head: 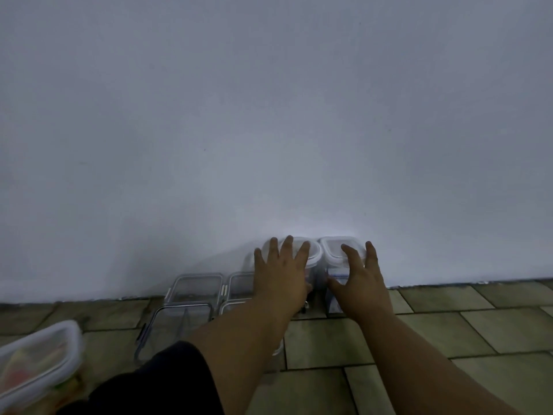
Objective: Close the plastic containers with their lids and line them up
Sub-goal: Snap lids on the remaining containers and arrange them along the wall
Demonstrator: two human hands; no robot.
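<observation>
Head view: two tall white-lidded containers stand side by side on the tiled floor, touching the wall. The left hand lies wide with spread fingers over the left tall container, and the right hand, equally spread, rests against the right tall container. Just left of them sit what look like four low clear containers, partly hidden by the forearm, and one blurred lidded container fills the lower left corner.
</observation>
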